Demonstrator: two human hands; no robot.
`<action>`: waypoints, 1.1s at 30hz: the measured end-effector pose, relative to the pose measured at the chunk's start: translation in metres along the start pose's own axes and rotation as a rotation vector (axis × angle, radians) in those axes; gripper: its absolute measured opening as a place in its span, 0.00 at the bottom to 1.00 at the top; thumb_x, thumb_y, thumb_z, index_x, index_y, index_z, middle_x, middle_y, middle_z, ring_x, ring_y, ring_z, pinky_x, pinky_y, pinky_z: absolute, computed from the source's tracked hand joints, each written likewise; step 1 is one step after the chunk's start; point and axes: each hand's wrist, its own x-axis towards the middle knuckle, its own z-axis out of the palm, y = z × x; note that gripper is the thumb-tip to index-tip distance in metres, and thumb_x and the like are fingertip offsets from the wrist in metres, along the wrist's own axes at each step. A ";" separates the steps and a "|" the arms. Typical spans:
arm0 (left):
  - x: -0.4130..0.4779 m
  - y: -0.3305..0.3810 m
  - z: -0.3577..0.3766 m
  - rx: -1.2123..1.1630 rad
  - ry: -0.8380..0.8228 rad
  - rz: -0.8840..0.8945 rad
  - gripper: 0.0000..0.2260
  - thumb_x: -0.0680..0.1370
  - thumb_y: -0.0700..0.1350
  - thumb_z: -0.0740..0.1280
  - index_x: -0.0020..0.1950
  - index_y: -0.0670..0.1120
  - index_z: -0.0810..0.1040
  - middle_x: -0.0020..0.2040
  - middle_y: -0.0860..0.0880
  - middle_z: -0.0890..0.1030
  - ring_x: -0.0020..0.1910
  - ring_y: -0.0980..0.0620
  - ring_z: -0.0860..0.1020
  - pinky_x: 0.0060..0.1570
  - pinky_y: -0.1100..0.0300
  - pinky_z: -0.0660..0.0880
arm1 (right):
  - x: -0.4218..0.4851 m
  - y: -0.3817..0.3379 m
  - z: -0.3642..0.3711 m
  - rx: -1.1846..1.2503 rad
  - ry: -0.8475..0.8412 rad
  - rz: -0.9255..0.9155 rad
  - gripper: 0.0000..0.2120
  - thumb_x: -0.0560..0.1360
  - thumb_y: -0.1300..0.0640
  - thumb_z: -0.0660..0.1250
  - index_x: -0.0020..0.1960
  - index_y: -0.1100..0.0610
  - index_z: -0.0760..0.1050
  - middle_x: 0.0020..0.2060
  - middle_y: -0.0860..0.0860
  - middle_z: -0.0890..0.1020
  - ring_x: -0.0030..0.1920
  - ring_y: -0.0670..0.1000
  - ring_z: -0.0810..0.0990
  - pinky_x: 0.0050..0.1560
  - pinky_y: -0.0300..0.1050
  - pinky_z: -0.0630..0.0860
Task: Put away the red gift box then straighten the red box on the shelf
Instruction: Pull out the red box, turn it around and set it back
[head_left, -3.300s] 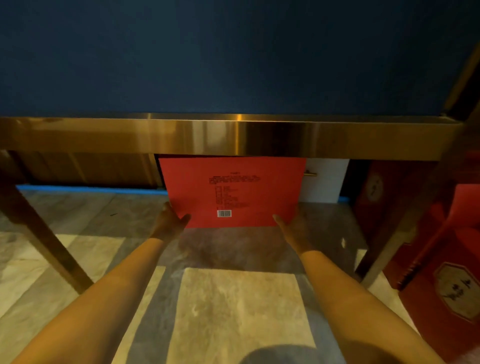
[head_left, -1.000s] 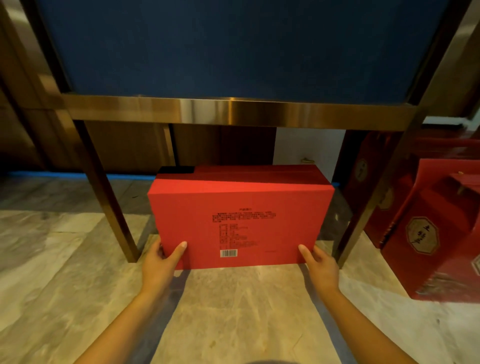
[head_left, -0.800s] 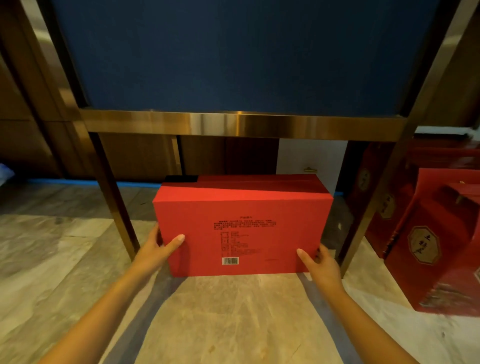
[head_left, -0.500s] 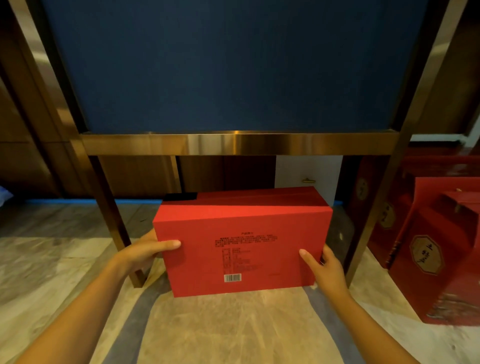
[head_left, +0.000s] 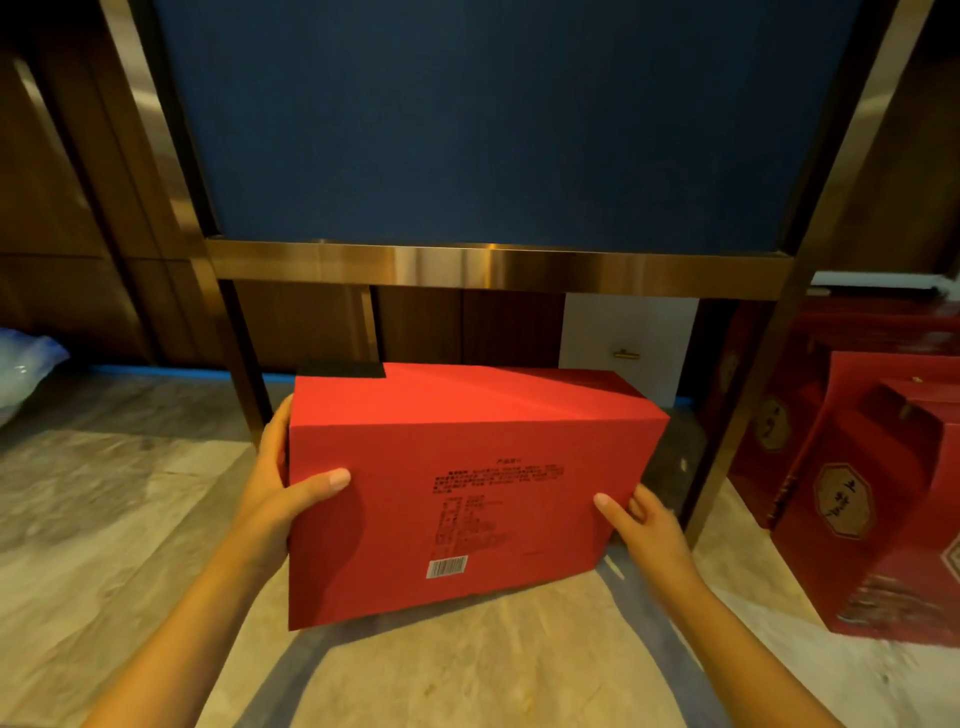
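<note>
A large red gift box (head_left: 415, 467) with black print and a barcode on its near face is held in front of the bronze-framed shelf (head_left: 493, 270), low over the marble floor and tilted, its left end nearer me. My left hand (head_left: 275, 488) grips the box's left end, thumb across the near face. My right hand (head_left: 644, 525) holds the lower right corner, thumb on the near face. A black patch shows on the box's top at the back left.
The shelf's bronze legs (head_left: 244, 374) stand left and right (head_left: 727, 441) of the box, with a dark blue panel (head_left: 493, 119) above the crossbar. Dark red gift bags (head_left: 872, 493) stand on the floor at right. A white-blue bag (head_left: 23, 364) lies at far left.
The box has come out from under the shelf toward me and risen, and its left end has swung nearer. My left hand shifted from the bottom corner up onto the left end.
</note>
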 end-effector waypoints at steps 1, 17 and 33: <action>-0.008 0.005 0.002 -0.004 0.019 0.019 0.45 0.49 0.59 0.79 0.64 0.61 0.69 0.60 0.49 0.78 0.56 0.50 0.80 0.45 0.57 0.79 | -0.002 -0.005 0.001 -0.024 -0.013 0.009 0.19 0.76 0.63 0.65 0.66 0.62 0.71 0.57 0.57 0.79 0.49 0.45 0.79 0.42 0.31 0.79; -0.135 0.058 0.081 1.076 0.148 0.679 0.50 0.53 0.62 0.74 0.68 0.40 0.63 0.60 0.46 0.67 0.60 0.51 0.67 0.62 0.57 0.61 | -0.076 -0.111 0.004 0.194 -0.420 0.563 0.32 0.72 0.35 0.60 0.68 0.56 0.71 0.58 0.58 0.80 0.47 0.55 0.82 0.43 0.51 0.81; -0.209 0.004 0.140 1.294 0.050 0.709 0.41 0.69 0.68 0.58 0.76 0.47 0.54 0.62 0.44 0.69 0.65 0.46 0.68 0.69 0.51 0.57 | -0.110 -0.096 0.002 0.074 -0.336 0.661 0.15 0.71 0.44 0.66 0.40 0.57 0.71 0.37 0.56 0.75 0.38 0.55 0.75 0.46 0.56 0.75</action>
